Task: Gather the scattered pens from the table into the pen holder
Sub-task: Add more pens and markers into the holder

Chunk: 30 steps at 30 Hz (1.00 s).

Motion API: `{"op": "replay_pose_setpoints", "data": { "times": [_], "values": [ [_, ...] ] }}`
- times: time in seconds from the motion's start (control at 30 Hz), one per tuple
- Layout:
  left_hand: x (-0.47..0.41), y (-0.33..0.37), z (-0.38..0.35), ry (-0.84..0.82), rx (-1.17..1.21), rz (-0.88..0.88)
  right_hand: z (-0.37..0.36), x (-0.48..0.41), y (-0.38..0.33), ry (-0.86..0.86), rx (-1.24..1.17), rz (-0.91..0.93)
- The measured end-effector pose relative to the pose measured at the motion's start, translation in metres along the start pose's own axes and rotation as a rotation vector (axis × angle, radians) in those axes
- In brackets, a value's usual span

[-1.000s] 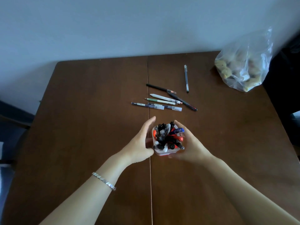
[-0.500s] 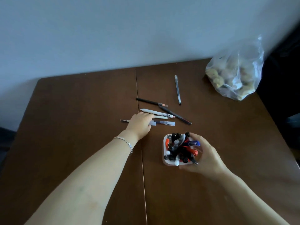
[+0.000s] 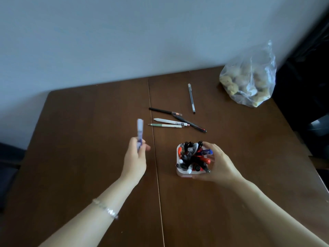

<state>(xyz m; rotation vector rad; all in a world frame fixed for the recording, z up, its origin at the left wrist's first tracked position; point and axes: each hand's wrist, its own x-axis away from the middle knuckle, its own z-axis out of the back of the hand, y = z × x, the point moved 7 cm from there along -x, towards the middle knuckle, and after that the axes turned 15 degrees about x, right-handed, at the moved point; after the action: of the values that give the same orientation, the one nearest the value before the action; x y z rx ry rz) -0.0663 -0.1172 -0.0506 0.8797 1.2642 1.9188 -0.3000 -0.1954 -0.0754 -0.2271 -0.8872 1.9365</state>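
Observation:
A white pen holder (image 3: pixel 180 172) packed with several black, red and blue pens stands on the brown table (image 3: pixel 80 139). My right hand (image 3: pixel 218 164) wraps around its right side. My left hand (image 3: pixel 136 159), left of the holder, is raised off the table and grips a pale clear pen (image 3: pixel 140 131) that points upward, blurred. Behind the holder lie loose pens: a black pencil (image 3: pixel 164 111), a white pen (image 3: pixel 170 121), a pale green pen (image 3: pixel 165 125), a dark pen with a red tip (image 3: pixel 191 124) and a clear pen (image 3: pixel 191 98) farther back.
A clear plastic bag (image 3: pixel 249 81) with light brown lumps sits at the table's far right corner. A seam (image 3: pixel 156 166) runs down the table's middle. A pale wall rises behind; dark furniture (image 3: pixel 306 86) stands to the right.
My left hand left the holder, reached the nearest pens on the table, and now has lifted the pale clear pen up and to the left. The right hand stays on the holder.

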Motion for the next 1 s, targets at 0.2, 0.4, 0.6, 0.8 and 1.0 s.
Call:
{"op": "replay_pose_setpoints", "data": {
  "times": [0.2, 0.4, 0.6, 0.8, 1.0],
  "values": [
    [0.047, 0.060, 0.012, 0.133, 0.742, -0.113, -0.012, 0.015, -0.012, -0.023, 0.014, 0.012],
    [0.071, 0.060, -0.025, 0.044, 0.727, -0.198, -0.011, 0.021, -0.019, -0.011, -0.015, -0.017],
    [0.079, 0.044, -0.058, -0.140, 0.499, -0.107, -0.010, 0.024, -0.024, 0.010, -0.021, -0.032],
    [0.071, 0.046, -0.050, -0.160, 0.434, -0.133, -0.013, 0.025, -0.021, 0.031, -0.049, -0.028],
    [0.072, 0.033, -0.058, -0.205, 0.346, -0.102, -0.015, 0.024, -0.018, 0.014, -0.034, -0.035]
  ]
}}
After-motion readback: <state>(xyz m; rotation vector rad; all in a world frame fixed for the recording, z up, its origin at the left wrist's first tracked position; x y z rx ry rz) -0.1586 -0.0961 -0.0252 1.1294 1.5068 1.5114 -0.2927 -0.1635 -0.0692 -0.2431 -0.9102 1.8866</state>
